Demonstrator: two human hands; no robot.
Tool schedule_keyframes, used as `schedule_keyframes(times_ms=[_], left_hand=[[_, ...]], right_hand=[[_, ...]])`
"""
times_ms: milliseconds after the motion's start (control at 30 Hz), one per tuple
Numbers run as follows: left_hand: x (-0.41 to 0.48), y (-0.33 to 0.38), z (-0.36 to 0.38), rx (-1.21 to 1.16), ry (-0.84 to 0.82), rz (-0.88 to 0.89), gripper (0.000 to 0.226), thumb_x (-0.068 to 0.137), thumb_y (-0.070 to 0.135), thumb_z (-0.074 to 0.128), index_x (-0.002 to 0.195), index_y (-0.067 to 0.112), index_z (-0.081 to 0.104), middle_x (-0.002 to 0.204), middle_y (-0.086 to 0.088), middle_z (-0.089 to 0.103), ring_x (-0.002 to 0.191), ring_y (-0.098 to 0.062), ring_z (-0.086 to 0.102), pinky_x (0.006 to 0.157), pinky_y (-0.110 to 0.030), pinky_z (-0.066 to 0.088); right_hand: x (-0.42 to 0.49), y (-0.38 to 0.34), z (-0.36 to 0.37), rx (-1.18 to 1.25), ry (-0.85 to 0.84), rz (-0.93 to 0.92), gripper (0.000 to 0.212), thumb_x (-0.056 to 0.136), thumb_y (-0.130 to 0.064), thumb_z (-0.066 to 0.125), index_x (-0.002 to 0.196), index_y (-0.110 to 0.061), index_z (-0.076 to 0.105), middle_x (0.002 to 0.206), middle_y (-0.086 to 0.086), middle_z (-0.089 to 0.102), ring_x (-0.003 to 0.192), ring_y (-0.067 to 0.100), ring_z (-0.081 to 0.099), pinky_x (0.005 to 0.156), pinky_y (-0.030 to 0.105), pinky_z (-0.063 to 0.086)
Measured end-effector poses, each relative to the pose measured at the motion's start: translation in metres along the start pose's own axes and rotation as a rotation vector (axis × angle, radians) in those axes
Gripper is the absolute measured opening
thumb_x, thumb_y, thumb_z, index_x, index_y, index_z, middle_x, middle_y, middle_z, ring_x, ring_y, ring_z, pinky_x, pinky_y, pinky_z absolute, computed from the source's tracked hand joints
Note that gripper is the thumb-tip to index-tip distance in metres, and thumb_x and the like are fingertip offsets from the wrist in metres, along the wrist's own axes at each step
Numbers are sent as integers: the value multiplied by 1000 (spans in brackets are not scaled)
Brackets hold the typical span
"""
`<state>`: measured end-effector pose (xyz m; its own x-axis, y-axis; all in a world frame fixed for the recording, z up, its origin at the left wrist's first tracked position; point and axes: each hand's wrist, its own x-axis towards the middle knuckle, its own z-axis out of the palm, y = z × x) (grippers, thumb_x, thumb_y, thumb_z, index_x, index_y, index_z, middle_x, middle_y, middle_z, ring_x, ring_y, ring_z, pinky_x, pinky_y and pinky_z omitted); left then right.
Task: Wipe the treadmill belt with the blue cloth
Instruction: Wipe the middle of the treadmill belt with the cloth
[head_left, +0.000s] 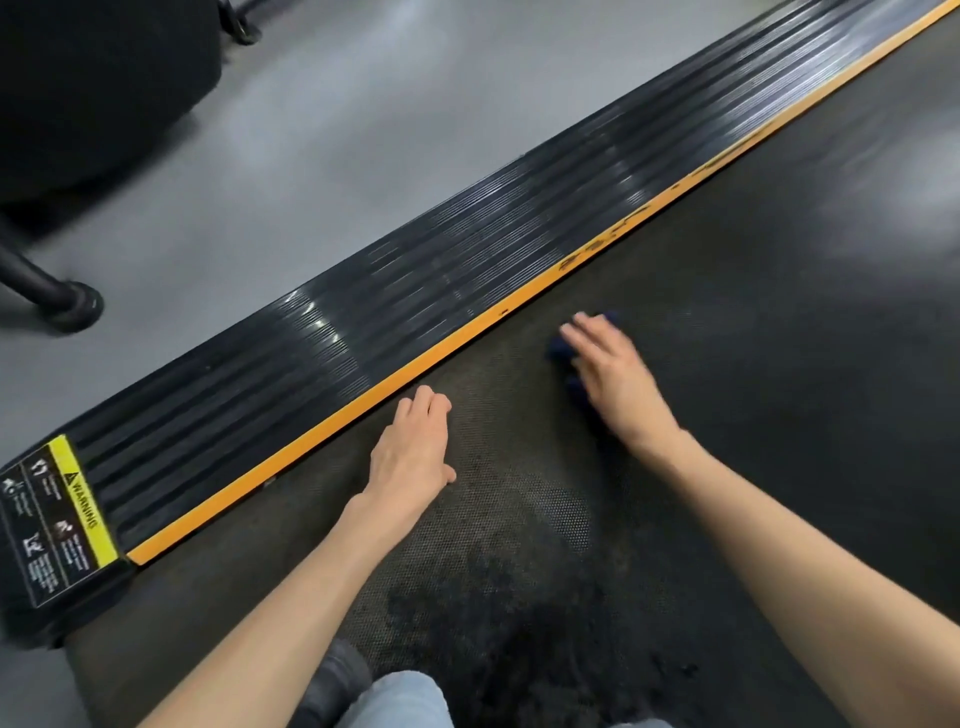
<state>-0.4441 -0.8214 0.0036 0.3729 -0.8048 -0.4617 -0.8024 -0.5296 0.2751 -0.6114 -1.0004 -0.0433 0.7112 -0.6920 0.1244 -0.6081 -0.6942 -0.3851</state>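
The black treadmill belt (753, 322) fills the right and lower part of the view, with a duller, worn patch near me. My right hand (615, 376) lies flat on the blue cloth (561, 353), pressing it onto the belt; only dark blue edges of the cloth show at the fingers and under the palm. My left hand (413, 452) rests flat on the belt with nothing in it, fingers together, close to the orange strip (415, 366) along the belt's left edge.
A ribbed black side rail (441, 260) runs along the belt's left, with a yellow warning label (62, 514) at its near end. Beyond lies grey floor (322, 114), with black equipment (93, 83) and a black foot (72, 304). My knee and shoe (337, 680) are at the bottom.
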Motion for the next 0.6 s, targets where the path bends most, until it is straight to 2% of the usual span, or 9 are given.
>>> schedule_keyframes(times_ms=[100,167,267,333,400,433,500,600], left_hand=[[-2,0,2,-26,6,-8,76,78,20,75,140,16,31,138,2,33,119,-15,39,84,-25,44],[-3,-1,4,-35,-1,-4,76,79,19,73,141,17,29,142,3,30,123,-15,37,87,-27,46],[-4,-3,1,-50,1,4,76,79,21,73,141,18,29,143,4,29,126,-14,35,88,-29,46],[-1,-5,1,-38,6,19,76,78,23,74,140,18,30,139,5,32,123,-13,36,87,-29,46],[0,-5,0,-44,-2,16,77,77,24,75,139,18,32,138,4,32,123,-14,36,89,-29,45],[0,-5,0,-58,-7,17,77,77,24,75,140,18,32,139,4,32,124,-14,35,91,-29,45],[-1,-6,1,-93,-12,31,77,78,22,74,142,19,30,143,5,29,128,-15,32,95,-30,43],[-4,-8,2,-118,-12,22,81,81,22,71,146,20,24,150,5,22,138,-18,23,104,-33,37]], right_hand=[[22,18,-13,78,79,374,40,95,-6,46,136,-4,45,148,14,33,139,28,25,109,18,11],[25,-5,-6,78,94,413,41,95,-5,45,136,-2,44,148,14,32,140,27,23,110,17,9],[4,-67,23,132,-10,135,39,87,-1,53,127,-2,54,138,17,47,131,33,38,112,31,18],[-17,-88,35,111,-129,-109,41,86,-5,57,126,-6,56,136,14,50,130,30,42,112,34,23],[-14,-71,31,38,-197,-308,42,88,-8,56,130,-10,53,138,11,49,131,29,42,111,38,28],[-7,-54,26,3,-184,-328,41,89,-9,52,130,-10,53,138,11,49,130,30,43,110,41,31],[5,-13,13,-25,-91,-168,42,88,-9,48,130,-8,52,138,15,47,128,35,43,108,46,34],[12,22,-7,-17,-5,217,47,92,-1,48,137,-9,44,148,12,34,138,31,26,113,44,25]])
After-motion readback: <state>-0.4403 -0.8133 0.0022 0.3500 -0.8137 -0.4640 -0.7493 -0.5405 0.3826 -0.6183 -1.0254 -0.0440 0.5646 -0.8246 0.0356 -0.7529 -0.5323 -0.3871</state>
